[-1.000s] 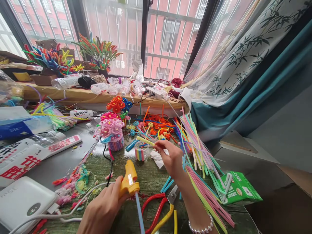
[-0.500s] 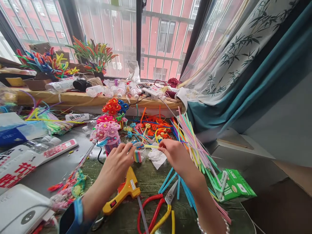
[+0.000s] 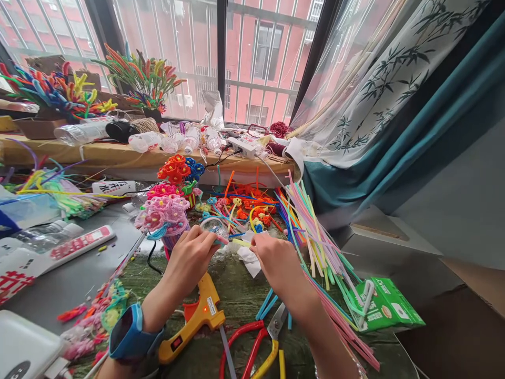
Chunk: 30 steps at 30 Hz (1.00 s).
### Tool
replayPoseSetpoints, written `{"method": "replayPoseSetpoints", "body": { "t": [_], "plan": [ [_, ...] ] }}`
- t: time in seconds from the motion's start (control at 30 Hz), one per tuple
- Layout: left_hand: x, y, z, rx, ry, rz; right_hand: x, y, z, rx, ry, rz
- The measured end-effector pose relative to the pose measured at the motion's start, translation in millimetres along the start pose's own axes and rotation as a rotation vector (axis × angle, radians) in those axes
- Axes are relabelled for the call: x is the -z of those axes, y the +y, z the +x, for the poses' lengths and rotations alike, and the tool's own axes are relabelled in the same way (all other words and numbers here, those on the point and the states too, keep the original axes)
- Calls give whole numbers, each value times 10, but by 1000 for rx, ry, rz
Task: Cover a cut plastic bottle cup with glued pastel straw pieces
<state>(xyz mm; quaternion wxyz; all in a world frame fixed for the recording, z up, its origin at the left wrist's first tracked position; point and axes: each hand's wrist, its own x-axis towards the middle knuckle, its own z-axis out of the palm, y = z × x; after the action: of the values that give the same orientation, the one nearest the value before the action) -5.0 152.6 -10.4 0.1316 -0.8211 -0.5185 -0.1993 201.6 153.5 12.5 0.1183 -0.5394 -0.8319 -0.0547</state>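
Note:
My left hand (image 3: 191,255) is closed in a pinch. At its fingertips shows a small pinkish piece, mostly hidden, whose kind I cannot make out. My right hand (image 3: 276,260) pinches one end of a pale yellow pipe cleaner (image 3: 240,242), which points toward the left fingertips. Whether the two pieces touch is unclear. Behind the hands lie a round clear plastic piece (image 3: 215,225) and a crumpled white tissue (image 3: 251,260). A yellow hot glue gun (image 3: 197,321) with a lit light lies below my left hand. Scissors (image 3: 272,331) with red and yellow handles lie below my right.
Pink pipe-cleaner flowers (image 3: 168,210) stand at left. Loose pipe cleaners (image 3: 311,226) lie at right beside a green pack (image 3: 392,305). Orange pieces (image 3: 244,200) are heaped at the back. Plastic bottles (image 3: 145,141) line the windowsill. A white device (image 3: 27,342) sits front left.
The view has shifted slightly right. My left wrist has turned, bringing the blue watch into view. The rainbow-striped piece beside my left fingers no longer shows. My right hand still pinches the yellow pipe cleaner.

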Motion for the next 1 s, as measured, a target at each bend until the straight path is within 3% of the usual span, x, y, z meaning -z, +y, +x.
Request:
{"method": "replayPoseSetpoints", "body": {
  "t": [0.5, 0.77, 1.0],
  "plan": [
    [-33, 81, -14, -119, 96, 154, -150, -11, 16, 32, 94, 87],
    [3, 148, -39, -179, 111, 223, -329, -43, 12, 81, 321, 504],
    [27, 227, -61, -246, 173, 251, -402, -180, 8, -30, 475, 868]
  ]
}}
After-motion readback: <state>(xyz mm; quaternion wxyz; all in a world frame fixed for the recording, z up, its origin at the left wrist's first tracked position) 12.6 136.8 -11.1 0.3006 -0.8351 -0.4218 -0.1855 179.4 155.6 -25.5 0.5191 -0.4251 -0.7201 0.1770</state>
